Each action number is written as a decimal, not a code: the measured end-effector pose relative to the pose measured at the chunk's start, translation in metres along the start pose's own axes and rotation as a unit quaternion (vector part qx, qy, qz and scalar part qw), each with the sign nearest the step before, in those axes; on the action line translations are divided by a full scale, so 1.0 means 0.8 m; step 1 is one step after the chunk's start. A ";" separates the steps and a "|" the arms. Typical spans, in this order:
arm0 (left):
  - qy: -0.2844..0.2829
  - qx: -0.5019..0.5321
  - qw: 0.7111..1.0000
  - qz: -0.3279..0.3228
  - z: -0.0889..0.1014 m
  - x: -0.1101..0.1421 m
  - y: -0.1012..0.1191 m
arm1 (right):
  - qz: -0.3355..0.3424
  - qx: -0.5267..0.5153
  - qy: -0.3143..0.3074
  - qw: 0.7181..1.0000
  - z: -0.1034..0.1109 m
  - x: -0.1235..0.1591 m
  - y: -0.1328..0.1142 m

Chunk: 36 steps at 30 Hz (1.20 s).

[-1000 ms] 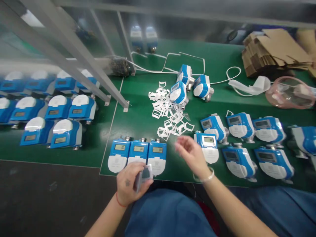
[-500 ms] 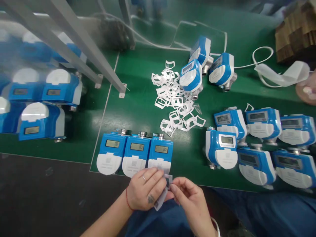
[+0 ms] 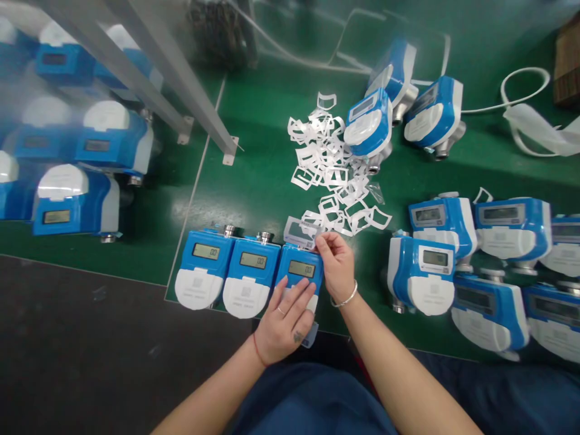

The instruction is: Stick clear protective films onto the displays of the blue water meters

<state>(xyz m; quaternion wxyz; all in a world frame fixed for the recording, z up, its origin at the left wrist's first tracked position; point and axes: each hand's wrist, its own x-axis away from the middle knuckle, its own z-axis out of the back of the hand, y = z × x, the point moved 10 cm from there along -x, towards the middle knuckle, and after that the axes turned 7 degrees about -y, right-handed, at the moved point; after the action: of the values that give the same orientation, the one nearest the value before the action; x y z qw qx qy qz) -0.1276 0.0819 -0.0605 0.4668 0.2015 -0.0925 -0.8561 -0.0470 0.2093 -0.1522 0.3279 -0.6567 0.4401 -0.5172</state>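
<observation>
My right hand pinches the right end of a grey faceplate sticker with a window cut in it. The sticker is just above the screen of the rightmost of three blue meters. My left hand lies over that meter's white lower cover, fingers stretched forward. Another grey sticker pokes out from beneath this hand, held at the palm; the thumb is hidden. Beside them, the middle meter and the left meter have lit screens without grey frames.
White cut-out frames lie heaped beyond the meters. More blue meters stand at right, at the back and behind a metal post at left. A white cable curls at the back right.
My right hand has moved up and forward with a sticker, from beside my left hand to the rightmost meter's screen. My left hand has shifted onto that meter's cover. The view has shifted slightly.
</observation>
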 end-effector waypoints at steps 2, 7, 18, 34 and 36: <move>0.012 0.023 1.000 -0.014 -0.001 0.004 0.011 | -0.011 -0.001 0.005 1.000 0.006 0.017 0.005; 0.013 0.080 0.997 -0.010 -0.002 0.009 0.047 | -0.051 -0.018 0.041 0.998 0.037 0.044 0.008; 0.134 0.419 0.793 0.422 -0.021 0.036 -0.076 | -0.175 -0.014 0.079 0.981 0.074 0.133 0.007; 0.125 0.539 0.718 0.422 -0.058 0.031 -0.093 | -0.195 0.139 0.048 0.970 0.076 0.153 0.017; 0.126 0.542 0.716 0.421 -0.060 0.031 -0.093 | -0.196 0.143 0.050 0.969 0.076 0.152 0.015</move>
<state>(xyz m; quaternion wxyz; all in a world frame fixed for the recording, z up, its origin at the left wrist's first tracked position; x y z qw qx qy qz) -0.1756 0.1028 -0.1357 0.5977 0.4663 -0.5559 -0.3411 0.0182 0.0911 -0.1305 0.2883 -0.6497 0.2403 -0.6611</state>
